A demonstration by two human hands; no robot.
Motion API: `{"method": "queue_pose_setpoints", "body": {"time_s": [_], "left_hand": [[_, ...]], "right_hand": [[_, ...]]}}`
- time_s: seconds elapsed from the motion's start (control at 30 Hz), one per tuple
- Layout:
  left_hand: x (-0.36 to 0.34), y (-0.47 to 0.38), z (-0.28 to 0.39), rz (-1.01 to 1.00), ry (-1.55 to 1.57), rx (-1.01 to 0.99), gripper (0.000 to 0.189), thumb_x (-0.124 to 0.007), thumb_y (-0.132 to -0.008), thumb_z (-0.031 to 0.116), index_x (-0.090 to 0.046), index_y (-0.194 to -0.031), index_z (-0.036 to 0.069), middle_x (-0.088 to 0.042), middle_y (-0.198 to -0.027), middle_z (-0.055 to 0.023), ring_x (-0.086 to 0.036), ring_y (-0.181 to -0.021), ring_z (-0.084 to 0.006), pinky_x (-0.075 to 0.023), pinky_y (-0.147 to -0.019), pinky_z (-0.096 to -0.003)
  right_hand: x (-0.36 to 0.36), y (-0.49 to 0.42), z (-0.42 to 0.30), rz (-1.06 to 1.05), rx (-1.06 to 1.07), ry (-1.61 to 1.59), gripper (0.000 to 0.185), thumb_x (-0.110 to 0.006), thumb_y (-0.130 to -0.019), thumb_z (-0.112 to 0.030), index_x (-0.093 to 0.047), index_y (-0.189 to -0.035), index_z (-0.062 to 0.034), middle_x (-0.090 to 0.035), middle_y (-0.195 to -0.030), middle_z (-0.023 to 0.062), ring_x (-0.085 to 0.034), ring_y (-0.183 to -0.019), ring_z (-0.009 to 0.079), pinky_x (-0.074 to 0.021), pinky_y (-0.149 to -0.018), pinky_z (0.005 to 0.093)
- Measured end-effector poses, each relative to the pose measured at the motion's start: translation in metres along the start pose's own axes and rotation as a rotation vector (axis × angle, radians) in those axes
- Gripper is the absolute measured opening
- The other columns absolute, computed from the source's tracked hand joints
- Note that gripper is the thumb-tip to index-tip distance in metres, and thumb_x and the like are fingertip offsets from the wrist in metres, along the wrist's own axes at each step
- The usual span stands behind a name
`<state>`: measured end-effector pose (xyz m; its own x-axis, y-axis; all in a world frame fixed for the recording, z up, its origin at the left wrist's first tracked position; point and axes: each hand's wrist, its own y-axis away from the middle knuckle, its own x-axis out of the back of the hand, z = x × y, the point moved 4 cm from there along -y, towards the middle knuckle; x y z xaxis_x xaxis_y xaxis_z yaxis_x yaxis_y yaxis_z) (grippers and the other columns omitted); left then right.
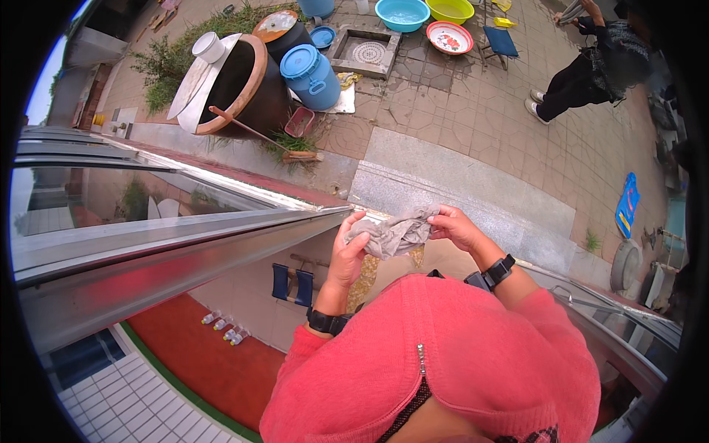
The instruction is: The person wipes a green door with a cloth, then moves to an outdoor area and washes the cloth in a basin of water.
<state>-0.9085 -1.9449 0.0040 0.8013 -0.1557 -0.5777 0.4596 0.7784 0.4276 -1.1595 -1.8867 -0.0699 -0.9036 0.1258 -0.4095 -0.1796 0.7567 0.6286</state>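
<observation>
A crumpled grey cloth (pixel 396 232) is stretched between my two hands in front of my chest. My left hand (pixel 349 249) grips its left end, with the thumb on top. At the upper right end, my right hand (pixel 451 224) pinches the cloth between thumb and fingers. Just to the left of my left hand ends a metal window or door frame (pixel 221 243) with glass panes. Below the cloth, part of a speckled yellow floor (pixel 363 279) shows beside my legs.
Granite steps (pixel 460 194) lie ahead, leading to a paved yard. A large dark vat (pixel 255 94), a blue barrel (pixel 310 77) and a short broom (pixel 299 156) stand or lie at upper left. Basins (pixel 402 14) and a folding stool (pixel 500 41) are farther out. Another person (pixel 592 72) stands upper right.
</observation>
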Motion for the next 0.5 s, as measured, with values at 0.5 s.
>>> {"method": "queue_pose_setpoints", "body": {"time_s": [0.5], "left_hand": [[-0.002, -0.182, -0.056, 0.358, -0.089, -0.04, 0.052, -0.065, -0.084, -0.003, -0.05, -0.133, 0.002, -0.062, -0.118, -0.0105, -0.061, -0.107, -0.0203, -0.048, -0.096, -0.0341]], "right_hand": [[0.127, -0.201, -0.106, -0.103, -0.017, 0.023, 0.019, -0.059, -0.097, -0.027, -0.064, -0.107, -0.0117, -0.067, -0.098, 0.0007, -0.064, -0.082, 0.0112, -0.0525, -0.074, 0.0286]]}}
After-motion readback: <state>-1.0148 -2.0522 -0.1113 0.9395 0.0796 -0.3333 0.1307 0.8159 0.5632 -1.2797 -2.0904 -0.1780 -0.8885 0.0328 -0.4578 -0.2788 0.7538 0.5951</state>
